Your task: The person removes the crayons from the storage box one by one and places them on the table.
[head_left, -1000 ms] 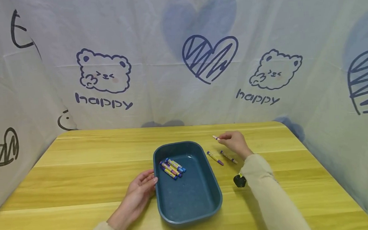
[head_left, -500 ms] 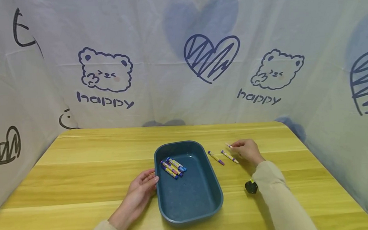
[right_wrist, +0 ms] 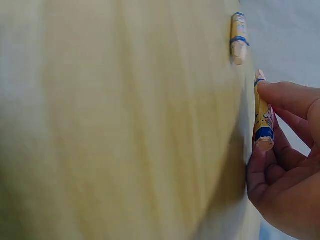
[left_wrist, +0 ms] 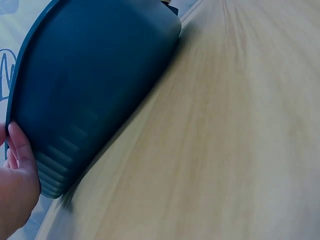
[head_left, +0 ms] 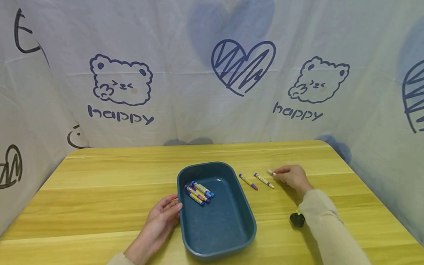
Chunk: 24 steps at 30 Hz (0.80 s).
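Observation:
My left hand (head_left: 160, 217) grips the left wall of a dark blue-green plastic bin (head_left: 222, 228), thumb at the rim and fingers against the outside. In the left wrist view the bin (left_wrist: 95, 75) shows its ribbed outer side. Several crayons (head_left: 200, 194) in yellow, blue and purple wrappers lie together in its left half. To the right of the bin, my right hand (head_left: 294, 178) pinches a pale crayon (right_wrist: 263, 112) with a yellow wrapper and blue band, close over the table. Beside that hand lie a pale-tipped crayon (head_left: 263, 180) and a purple-tipped crayon (head_left: 248, 182).
A wood-grain table (head_left: 93, 210) stretches out on both sides of the bin. A printed white cloth (head_left: 184, 90) hangs behind it and along the sides. Near the right cuff is a small black object (head_left: 297, 220) with a yellow-green bit.
My right hand has moved right and toward me with the pinched crayon, past the two crayons on the table. The left hand and the bin have stayed in place.

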{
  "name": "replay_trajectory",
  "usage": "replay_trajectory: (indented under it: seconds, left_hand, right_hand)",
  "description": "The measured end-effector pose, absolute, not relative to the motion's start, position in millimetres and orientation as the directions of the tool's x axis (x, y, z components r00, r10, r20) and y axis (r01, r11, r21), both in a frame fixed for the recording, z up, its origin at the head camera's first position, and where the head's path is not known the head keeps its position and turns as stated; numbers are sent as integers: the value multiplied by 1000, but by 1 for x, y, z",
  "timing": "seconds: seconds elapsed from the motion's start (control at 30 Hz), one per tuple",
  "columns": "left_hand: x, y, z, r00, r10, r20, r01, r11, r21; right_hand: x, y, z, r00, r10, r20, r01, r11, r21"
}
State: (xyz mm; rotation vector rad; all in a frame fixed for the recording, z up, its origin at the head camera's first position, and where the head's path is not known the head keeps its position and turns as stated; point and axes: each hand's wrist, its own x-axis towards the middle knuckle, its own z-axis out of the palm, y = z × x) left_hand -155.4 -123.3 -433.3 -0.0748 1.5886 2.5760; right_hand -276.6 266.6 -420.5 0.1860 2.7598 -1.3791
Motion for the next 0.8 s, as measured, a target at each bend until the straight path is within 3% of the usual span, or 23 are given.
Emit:
replay_trajectory:
  seconds: [0.17, 0.47, 0.8]
  left_hand:
    - [-156, -127, -439, -993, 115, -19, -69, -456, 888]
    - [-156, -123, -429, -984, 53, -171, -176, -457, 872]
    - [-156, -122, -428, -984, 47, -169, -172, -455, 874]
  right_hand:
    - [-275, 266, -425, -991, 78, -108, 133, 608, -783]
    - [-274, 265, -427, -996, 61, -72, 95, 643, -760]
    - [-273, 264, -423, -994, 54, -96, 108, 635, -765]
